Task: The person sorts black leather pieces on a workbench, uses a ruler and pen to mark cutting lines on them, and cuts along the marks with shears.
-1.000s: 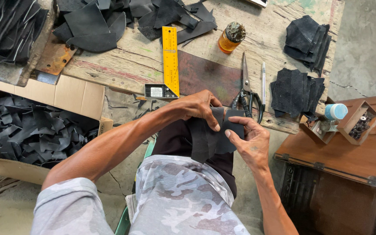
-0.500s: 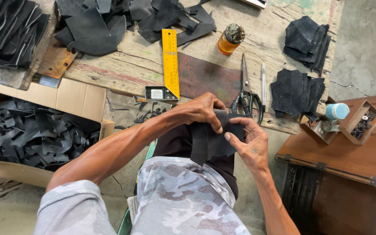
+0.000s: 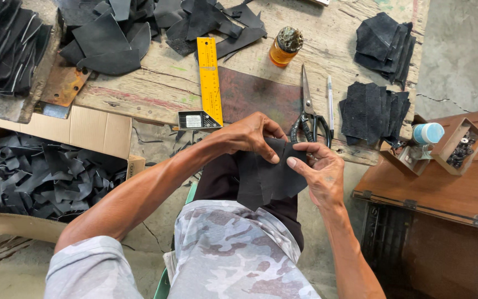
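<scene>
Both hands, left hand [image 3: 250, 134] and right hand [image 3: 317, 173], pinch a black leather piece [image 3: 266, 180] just off the surface [image 3: 156, 88] edge, beside scissors [image 3: 307, 111].

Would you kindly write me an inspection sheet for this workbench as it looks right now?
Surface: worn wooden bench, scuffed, with a dark cutting mat.
Job's things: black leather piece held over the lap.
Clutter: yellow square ruler, scissors, pen, amber bottle, stacks of black cut pieces, cardboard box of scraps, small boxes of hardware.
Grippers: left hand and right hand both pinch the leather piece.
Cables: nothing seen.
Surroundings: concrete floor, brown wooden cabinet at right.
</scene>
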